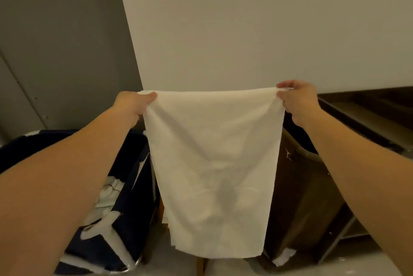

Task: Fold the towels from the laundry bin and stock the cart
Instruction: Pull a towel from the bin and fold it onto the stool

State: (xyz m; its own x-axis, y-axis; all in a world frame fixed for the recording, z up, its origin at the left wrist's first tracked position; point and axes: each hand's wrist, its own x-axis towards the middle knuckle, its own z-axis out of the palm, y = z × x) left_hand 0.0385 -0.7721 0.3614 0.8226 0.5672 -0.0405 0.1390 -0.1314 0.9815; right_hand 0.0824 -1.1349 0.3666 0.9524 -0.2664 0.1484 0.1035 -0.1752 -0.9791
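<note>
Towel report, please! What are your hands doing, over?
Copy: left hand and right hand each pinch a top corner. The white towel hangs spread, unfolded. Nothing blocking.

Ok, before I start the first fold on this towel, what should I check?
1. Left hand pinches the top left corner of the towel: ok.
2. Right hand pinches the top right corner: ok.
3. Top edge stretched nearly level between the hands: ok.
4. Towel hangs flat, with no twist: ok.
5. Lower edge clear of the floor: cannot tell.
6. Free room on the cart at right: cannot tell, it is too dim.
</note>
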